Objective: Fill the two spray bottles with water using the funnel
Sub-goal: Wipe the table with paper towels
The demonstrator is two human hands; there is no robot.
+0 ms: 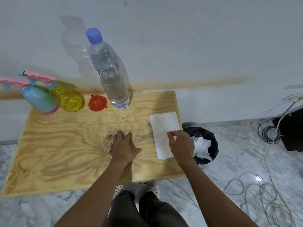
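A blue spray bottle point(39, 99) and a yellow spray bottle point(68, 97), both with pink trigger heads on, stand at the back left of the wooden table point(57, 145). An orange funnel point(97, 103) lies mouth down beside them. A tall clear water bottle point(111, 74) with a blue cap stands right of the funnel, partly filled. My left hand point(124, 146) rests flat on the table's middle, fingers apart, holding nothing. My right hand point(181, 145) pinches a white paper towel point(164, 128) lying near the table's right edge.
A black bin point(211, 141) with crumpled white paper stands on the marble floor just right of the table. Loose cables point(255, 190) lie across the floor at right, near a dark box point(291, 128). A white wall runs behind the table.
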